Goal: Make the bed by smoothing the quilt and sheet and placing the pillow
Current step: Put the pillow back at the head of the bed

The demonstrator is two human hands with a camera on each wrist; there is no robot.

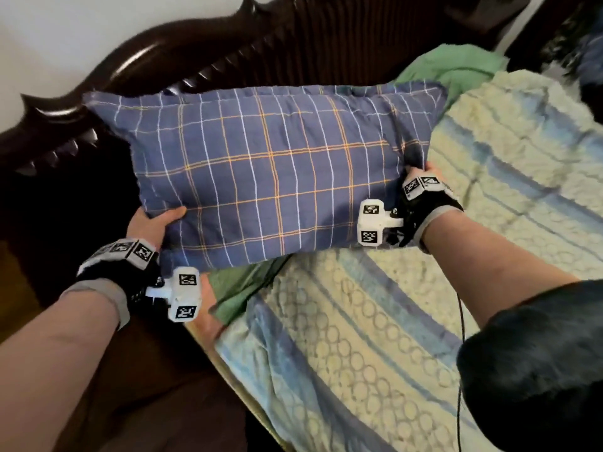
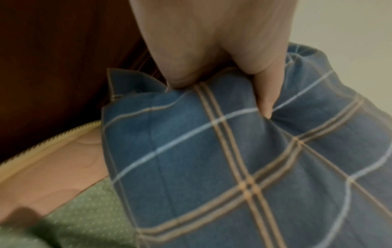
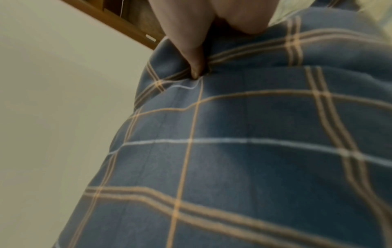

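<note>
Pillow (image 1: 261, 171) hangs across the middle of the head view, our left hand (image 1: 153, 225) and right hand (image 1: 424, 176) each pinching only cover fabric at a lower corner. Such a shallow grip could slip, we judge, dropping it crooked onto the quilt (image 1: 391, 321) at lower right or against the headboard (image 1: 195, 44) at upper left.

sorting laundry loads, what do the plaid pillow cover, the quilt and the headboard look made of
Pillow: thin woven cloth, likely cotton, matte; it creases where the left hand and right hand grip it. Quilt: fuzzy, raised pattern, possibly fleece or chenille. Headboard: dark carved wood, glossy highlights suggest varnish.
</note>
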